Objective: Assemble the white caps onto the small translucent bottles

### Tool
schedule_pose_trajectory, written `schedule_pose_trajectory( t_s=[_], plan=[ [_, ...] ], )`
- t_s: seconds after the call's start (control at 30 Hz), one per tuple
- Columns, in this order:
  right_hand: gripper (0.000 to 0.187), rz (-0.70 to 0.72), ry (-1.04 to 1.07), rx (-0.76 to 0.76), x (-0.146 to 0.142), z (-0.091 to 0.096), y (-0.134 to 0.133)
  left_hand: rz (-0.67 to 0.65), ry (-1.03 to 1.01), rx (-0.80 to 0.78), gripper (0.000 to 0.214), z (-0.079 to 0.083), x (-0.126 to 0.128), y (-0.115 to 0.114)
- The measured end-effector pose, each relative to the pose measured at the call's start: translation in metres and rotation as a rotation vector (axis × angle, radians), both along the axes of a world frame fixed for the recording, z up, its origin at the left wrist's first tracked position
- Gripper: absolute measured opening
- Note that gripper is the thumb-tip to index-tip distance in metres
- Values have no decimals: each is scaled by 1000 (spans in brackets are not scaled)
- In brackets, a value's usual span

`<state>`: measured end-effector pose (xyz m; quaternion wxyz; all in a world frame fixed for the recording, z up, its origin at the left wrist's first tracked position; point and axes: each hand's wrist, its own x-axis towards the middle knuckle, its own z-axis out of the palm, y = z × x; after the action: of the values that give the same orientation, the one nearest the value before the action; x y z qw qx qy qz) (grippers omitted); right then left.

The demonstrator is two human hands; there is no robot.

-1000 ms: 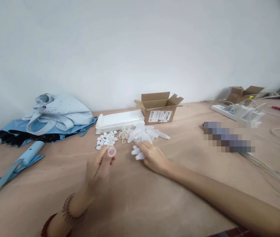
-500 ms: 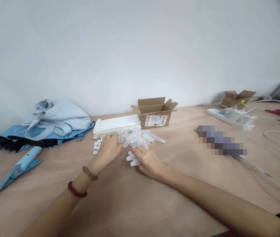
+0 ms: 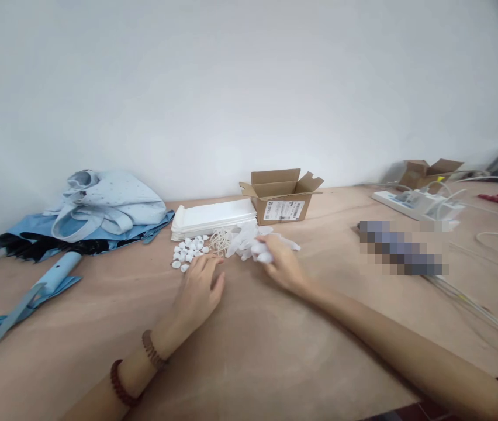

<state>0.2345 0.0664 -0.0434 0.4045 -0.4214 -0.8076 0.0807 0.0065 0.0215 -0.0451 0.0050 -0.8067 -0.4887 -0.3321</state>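
My left hand [image 3: 199, 289] lies flat on the wooden table [image 3: 249, 351], fingers stretched out, just below a scatter of small white caps [image 3: 189, 252]. It holds nothing. My right hand [image 3: 282, 264] is closed around a couple of small translucent plastic bottles [image 3: 262, 252] at the edge of the bottle pile [image 3: 249, 240]. A bunch of pale rubber bands [image 3: 220, 240] sits between the caps and the bottles. Behind them lies a stack of white flat packets [image 3: 214, 216].
An open cardboard box [image 3: 282, 196] stands behind the pile. A blue umbrella [image 3: 34, 286] and light blue bag [image 3: 109, 204] lie at the left. At the right are a power strip [image 3: 419, 202] with cables [image 3: 477, 304], another small box [image 3: 428, 171] and a blurred patch.
My left hand drew back from the caps and now rests flat and open. My right hand shifted up and right with bottles in its grip.
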Motion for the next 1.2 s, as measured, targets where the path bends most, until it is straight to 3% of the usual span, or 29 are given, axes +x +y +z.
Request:
schedule_pose_trajectory(
  t_s=[0.17, 0.3, 0.7, 0.87, 1.03, 1.2],
  plan=[
    [28, -382, 183, -147, 43, 1, 49, -8, -49, -85, 21, -1, 3, -2],
    [32, -460, 190, -223, 59, -8, 67, 8, -69, -116, 21, 0, 4, -2],
    [58, -340, 129, -225, 49, -12, 54, 14, -43, -106, 15, 3, 4, -3],
    [47, -342, 136, -97, 50, -15, 56, 46, -4, -90, 13, 2, 0, 0],
    [29, -326, 142, 34, 35, -5, 43, 120, 66, -79, 16, 13, 6, 26],
    [18, -20, -151, 249, -1, 17, 21, 143, 70, -94, 30, 24, 16, 57]
  ],
)
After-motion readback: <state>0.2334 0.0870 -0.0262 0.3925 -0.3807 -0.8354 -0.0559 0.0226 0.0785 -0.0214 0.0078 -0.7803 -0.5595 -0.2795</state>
